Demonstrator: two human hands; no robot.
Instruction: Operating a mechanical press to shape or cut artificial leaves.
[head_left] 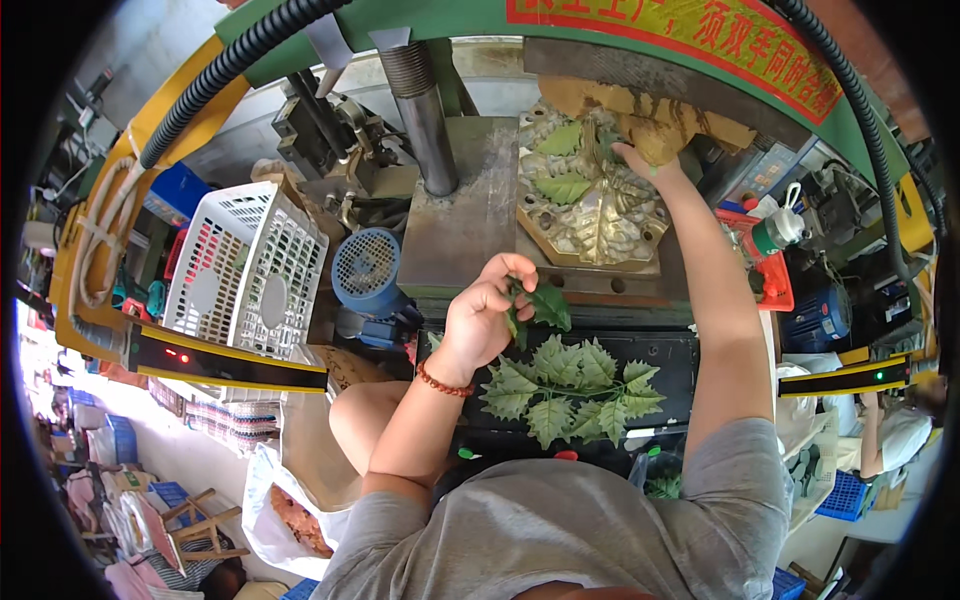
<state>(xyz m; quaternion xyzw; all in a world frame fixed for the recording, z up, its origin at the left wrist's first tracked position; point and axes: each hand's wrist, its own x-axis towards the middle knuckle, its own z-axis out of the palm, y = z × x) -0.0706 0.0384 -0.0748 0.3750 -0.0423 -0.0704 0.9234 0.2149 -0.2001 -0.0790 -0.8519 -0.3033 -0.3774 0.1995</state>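
Bunched dark green artificial leaves (545, 306) are pinched in my left hand (478, 322), which is raised over the front edge of the press bed. My right arm stretches to the metal leaf mold (603, 222), and my right hand (642, 163) is at its far right part, by a green leaf there. The fingers of that hand are mostly hidden, so its grip does not show. Two lighter green leaves, a far leaf (561, 139) and a nearer leaf (563, 187), lie on the mold's left half. A spray of pale-edged green leaves (570, 385) rests on the black surface before me.
A brown-yellow upper block (655, 125) hangs just above my right hand. Left of the mold stands a steel post (425, 130). A white plastic basket (250, 265) and a blue motor (367, 270) are at left. Black-and-yellow sensor bars, a left bar (230, 362) and right bar (845, 379), flank me.
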